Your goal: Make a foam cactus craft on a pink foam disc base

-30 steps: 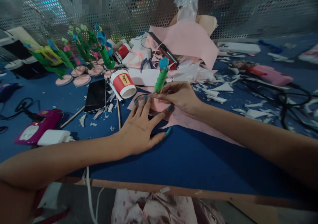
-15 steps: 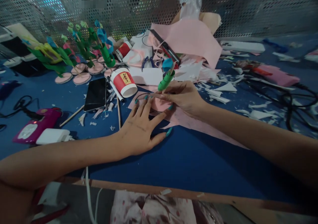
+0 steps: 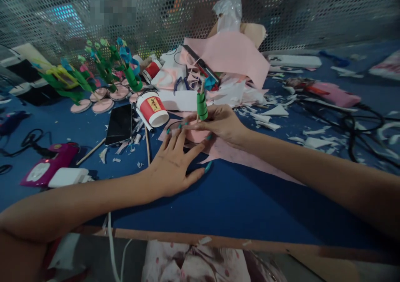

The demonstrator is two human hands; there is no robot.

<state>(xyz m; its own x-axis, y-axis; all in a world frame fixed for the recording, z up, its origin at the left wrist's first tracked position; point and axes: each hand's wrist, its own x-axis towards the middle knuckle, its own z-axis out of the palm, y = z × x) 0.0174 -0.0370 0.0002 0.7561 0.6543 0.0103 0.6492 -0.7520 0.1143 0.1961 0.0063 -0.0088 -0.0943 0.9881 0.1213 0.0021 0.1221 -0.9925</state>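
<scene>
A paper flower [image 3: 202, 107] with a green wrapped stem, a blue tip and a thin wooden stick stands upright over a round pink base [image 3: 198, 136]. My right hand [image 3: 223, 125] pinches the stick low down, just above the base. Spread out, the fingers of my left hand [image 3: 173, 161] press down on the base's near left side and the pink paper [image 3: 231, 154] around it. The foot of the stick is partly hidden behind my right fingers.
At the back left stand several finished paper flowers on round pink bases [image 3: 103, 105]. A red paper cup [image 3: 152, 109] lies beside a black phone [image 3: 119, 124]. A purple glue gun [image 3: 50, 163], a pink tool [image 3: 336, 93] with black cable and white paper scraps [image 3: 275, 110] surround the work area.
The flower has gone from leaning right to nearly upright, as my right hand turned it. My left hand stays spread on the base. The whole view has shifted slightly.
</scene>
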